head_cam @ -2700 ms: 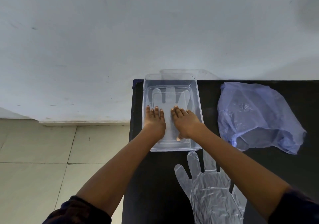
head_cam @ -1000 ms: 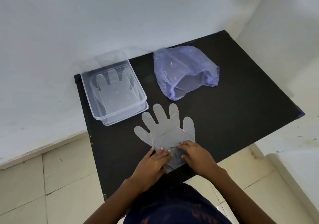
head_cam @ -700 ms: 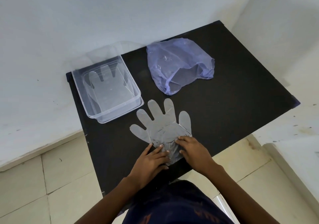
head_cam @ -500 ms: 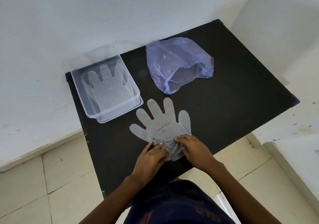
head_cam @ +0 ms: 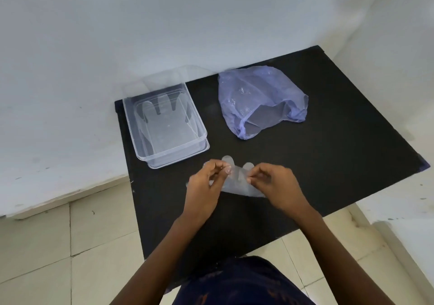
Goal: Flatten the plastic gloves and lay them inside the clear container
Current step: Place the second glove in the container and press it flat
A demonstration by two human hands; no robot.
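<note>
black rectangular table [head_cam: 328, 140] has the clear rectangular plastic container [head_cam: 202, 132] by its far left corner, one flat glove already inside, just up-left of the hands; left hand [head_cam: 206, 182] and right hand [head_cam: 273, 182] each pinch the thin see-through plastic glove [head_cam: 234, 182], stretched sideways between them near the front edge, a bit crinkly

Counter [head_cam: 328, 163]: matt black, smooth. Container [head_cam: 141, 145]: clear glossy plastic. Gloves [head_cam: 237, 185]: thin, translucent, crinkled film. Bag [head_cam: 253, 98], 1 o'clock: bluish, wrinkled, see-through plastic.

Black table [head_cam: 328, 140], seemingly lilac bag [head_cam: 258, 98]
</note>
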